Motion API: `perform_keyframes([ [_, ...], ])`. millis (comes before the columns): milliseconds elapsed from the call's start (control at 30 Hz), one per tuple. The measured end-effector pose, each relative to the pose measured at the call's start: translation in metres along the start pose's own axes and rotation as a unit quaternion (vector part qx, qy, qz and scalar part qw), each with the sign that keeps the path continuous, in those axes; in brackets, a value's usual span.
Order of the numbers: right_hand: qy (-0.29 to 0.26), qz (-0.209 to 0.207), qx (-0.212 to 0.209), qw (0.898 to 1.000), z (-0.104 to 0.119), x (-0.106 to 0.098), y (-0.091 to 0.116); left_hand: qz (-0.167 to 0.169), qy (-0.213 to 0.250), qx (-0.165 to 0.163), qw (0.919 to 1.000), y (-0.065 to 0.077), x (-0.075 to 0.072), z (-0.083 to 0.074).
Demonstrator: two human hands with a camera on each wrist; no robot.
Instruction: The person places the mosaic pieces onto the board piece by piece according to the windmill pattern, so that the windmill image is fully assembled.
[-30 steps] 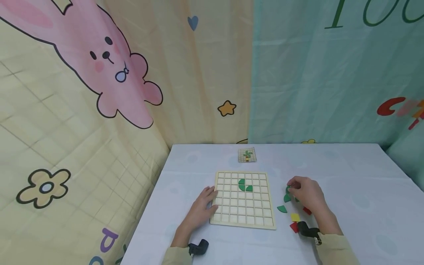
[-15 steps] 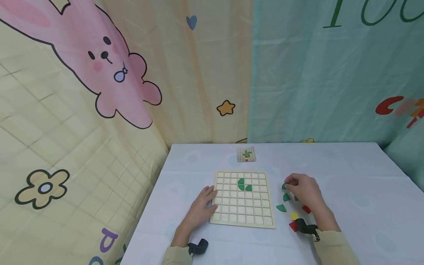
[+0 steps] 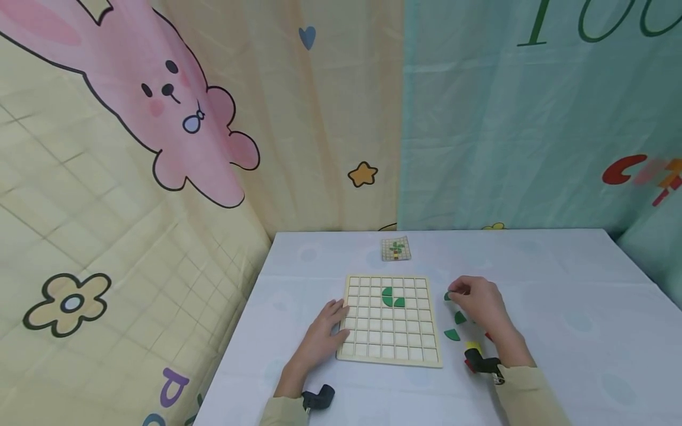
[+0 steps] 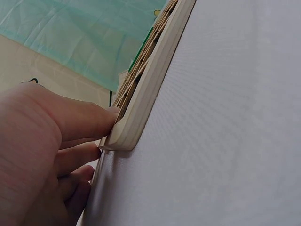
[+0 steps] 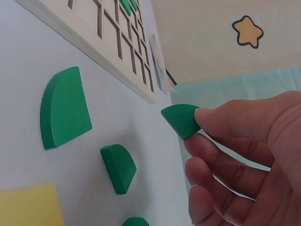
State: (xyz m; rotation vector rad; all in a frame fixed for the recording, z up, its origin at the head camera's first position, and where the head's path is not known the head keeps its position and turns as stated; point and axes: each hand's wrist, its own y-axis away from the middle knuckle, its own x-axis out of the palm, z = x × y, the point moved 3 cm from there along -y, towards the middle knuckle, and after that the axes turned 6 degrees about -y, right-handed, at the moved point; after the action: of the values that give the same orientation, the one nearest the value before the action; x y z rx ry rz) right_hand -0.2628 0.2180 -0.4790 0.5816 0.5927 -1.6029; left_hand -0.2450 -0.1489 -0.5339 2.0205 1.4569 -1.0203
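Observation:
In the head view, the wooden grid board (image 3: 391, 335) lies on the table with several green quarter-circle tiles (image 3: 387, 300) in its upper middle cells. My left hand (image 3: 321, 333) rests at its left edge, fingers fairly straight. The left wrist view shows the thumb (image 4: 89, 117) touching the board's rim (image 4: 141, 108). Right of the board, my right hand (image 3: 479, 300) pinches a green quarter-circle tile (image 5: 182, 120) between thumb and fingertips, raised off the table. Below it lie loose green tiles (image 5: 68, 108), including a smaller-looking green one (image 5: 118, 167).
A small pattern card (image 3: 396, 248) lies behind the board. A yellow square tile (image 5: 30, 207) and red tiles (image 3: 469, 366) lie near my right wrist, partly covered by its camera (image 3: 482, 362). Printed curtains (image 3: 330, 118) hang behind the table.
My right hand has lifted a green quarter-circle tile from the loose pieces and moved left toward the board. My left hand has stayed at the board's left edge.

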Motion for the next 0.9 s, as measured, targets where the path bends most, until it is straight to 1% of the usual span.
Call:
perform_keyframes([
  [300,-0.004,0.002,-0.012,1.0,0.004,0.01,-0.004,-0.001,-0.009,0.001,1.0,0.0,-0.001,-0.001],
  [900,-0.025,0.01,-0.01,1.0,0.019,0.026,-0.012,-0.002,-0.003,0.002,1.0,0.0,-0.001,-0.001],
])
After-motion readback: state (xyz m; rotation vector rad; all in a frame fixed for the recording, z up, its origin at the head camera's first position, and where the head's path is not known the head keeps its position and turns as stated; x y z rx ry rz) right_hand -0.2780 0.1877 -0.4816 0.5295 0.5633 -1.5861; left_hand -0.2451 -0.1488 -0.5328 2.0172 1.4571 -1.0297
